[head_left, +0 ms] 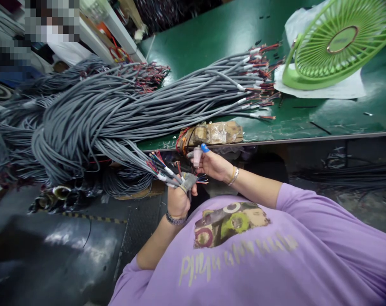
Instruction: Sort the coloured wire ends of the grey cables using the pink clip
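Several grey cables [134, 158] hung past the desk's [327, 121] front edge in the head view, your left hand's [177, 202] fingers clamped around their ends; whether your right hand's [214, 165] fingers, nearby, pinched anything, I couldn't tell.

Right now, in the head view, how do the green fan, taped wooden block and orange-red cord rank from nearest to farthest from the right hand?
1. Taped wooden block: just beyond the right hand, at the table's near edge.
2. Green fan: on the table, to the right.
3. Orange-red cord: upper left, past the grey cables.
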{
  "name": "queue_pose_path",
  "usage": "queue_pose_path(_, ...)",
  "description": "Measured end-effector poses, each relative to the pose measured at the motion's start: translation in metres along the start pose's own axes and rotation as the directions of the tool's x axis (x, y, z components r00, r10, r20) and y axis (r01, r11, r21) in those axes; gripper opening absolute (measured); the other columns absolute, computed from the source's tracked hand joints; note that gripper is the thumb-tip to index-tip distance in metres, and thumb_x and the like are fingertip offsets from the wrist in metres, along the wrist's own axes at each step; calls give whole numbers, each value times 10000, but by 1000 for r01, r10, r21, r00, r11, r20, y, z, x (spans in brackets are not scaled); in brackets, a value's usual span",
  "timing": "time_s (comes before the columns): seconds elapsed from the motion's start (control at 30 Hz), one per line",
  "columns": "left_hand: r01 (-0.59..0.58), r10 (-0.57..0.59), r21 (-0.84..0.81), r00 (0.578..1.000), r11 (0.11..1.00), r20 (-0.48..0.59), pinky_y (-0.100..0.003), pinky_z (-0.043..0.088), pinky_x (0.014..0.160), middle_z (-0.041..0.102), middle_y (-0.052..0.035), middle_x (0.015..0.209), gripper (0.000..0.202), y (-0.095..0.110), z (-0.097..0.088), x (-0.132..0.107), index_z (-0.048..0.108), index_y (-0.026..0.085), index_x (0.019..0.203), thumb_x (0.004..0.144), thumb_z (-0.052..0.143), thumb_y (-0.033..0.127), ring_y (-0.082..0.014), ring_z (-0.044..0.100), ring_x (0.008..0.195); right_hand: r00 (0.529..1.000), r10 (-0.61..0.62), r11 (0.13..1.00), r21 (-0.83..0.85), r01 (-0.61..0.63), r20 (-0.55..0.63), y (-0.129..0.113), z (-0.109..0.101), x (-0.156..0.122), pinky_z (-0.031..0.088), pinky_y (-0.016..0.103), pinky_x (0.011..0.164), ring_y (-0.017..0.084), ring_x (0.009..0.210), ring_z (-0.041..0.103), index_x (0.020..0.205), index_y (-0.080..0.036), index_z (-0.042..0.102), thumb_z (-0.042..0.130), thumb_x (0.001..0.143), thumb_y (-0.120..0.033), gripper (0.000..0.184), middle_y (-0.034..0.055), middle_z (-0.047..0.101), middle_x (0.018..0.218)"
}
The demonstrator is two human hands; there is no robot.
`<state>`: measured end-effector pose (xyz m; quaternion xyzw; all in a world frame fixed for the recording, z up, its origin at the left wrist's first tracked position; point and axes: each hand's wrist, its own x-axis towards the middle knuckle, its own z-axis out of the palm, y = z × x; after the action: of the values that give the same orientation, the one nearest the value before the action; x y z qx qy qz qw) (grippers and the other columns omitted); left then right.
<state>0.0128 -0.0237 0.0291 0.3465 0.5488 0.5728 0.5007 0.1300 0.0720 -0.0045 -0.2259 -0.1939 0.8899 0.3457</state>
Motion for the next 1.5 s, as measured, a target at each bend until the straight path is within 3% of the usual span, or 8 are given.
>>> queue_pose_path(0.1, -42, 42, -34, 999, 999, -27, -170, 365, 359, 539, 37, 457, 181, -1, 2, 2, 614, 147, 643, 699, 731, 273, -70, 467, 368, 995, -104, 994, -33, 103, -10, 1, -1, -2, 437, 197, 553, 89, 601, 543, 840, -148, 673, 676, 828, -455, 308, 3, 626, 694)
queue_pose_path(0.17, -49, 47, -51, 998, 997, -35, -172, 373, 362, 537, 41, 458, 180, -2, 4, 5, 612, 148, 648, 695, 736, 269, -71, 470, 369, 990, -143, 988, -53, 143, -5, 2, -2, -3, 423, 194, 538, 85, 582, 523, 806, -142, 662, 691, 814, -460, 319, -2, 607, 661)
queue_pose_path(0.27, -47, 44, -69, 998, 997, -35, -172, 384, 365, 537, 42, 458, 189, -4, 7, 9, 599, 149, 633, 688, 740, 263, -71, 474, 372, 992, -124, 990, -73, 124, 5, 3, -2, -3, 421, 205, 535, 88, 569, 509, 781, -132, 655, 653, 821, -540, 410, 10, 604, 651)
queue_pose_path(0.53, -31, 28, -59, 998, 998, -57, -171, 393, 361, 555, 43, 455, 194, -7, 11, 8, 598, 156, 665, 674, 754, 272, -75, 479, 365, 999, -28, 998, -50, 30, 39, 5, -3, 7, 440, 231, 546, 111, 591, 524, 926, -139, 669, 491, 865, -669, 562, 53, 657, 760)
queue_pose_path(0.67, -30, 28, -42, 997, 999, -65, -171, 402, 375, 561, 44, 461, 195, -8, 11, 7, 599, 157, 674, 689, 748, 282, -73, 483, 369, 997, 0, 1000, -15, 1, 75, 4, -2, 6, 440, 233, 539, 108, 566, 508, 884, -157, 647, 428, 869, -706, 591, 42, 653, 754)
queue_pose_path(0.87, -24, 20, -45, 997, 999, -81, -172, 380, 366, 556, 40, 449, 192, -9, 12, 9, 586, 156, 668, 666, 742, 269, -77, 474, 366, 997, 61, 996, 68, -64, 48, 1, 2, 7, 419, 207, 486, 100, 532, 493, 872, -154, 631, 478, 859, -684, 552, 11, 611, 661)
queue_pose_path(1.2, -9, 7, -16, 996, 1000, -94, -172, 384, 384, 555, 41, 459, 186, -15, 11, 8, 577, 156, 658, 676, 728, 263, -73, 473, 373, 995, 11, 994, 111, 0, -100, 5, 8, 13, 397, 189, 440, 79, 473, 502, 737, -154, 592, 614, 779, -663, 511, -7, 594, 581)
queue_pose_path(1.5, -21, 22, 6, 995, 1000, -94, -175, 384, 384, 550, 45, 461, 199, -11, 12, 6, 579, 158, 656, 668, 735, 282, -73, 475, 375, 998, -2, 994, 109, 8, -58, 7, 8, 8, 406, 195, 486, 93, 544, 512, 809, -158, 617, 528, 786, -735, 585, 14, 622, 677)
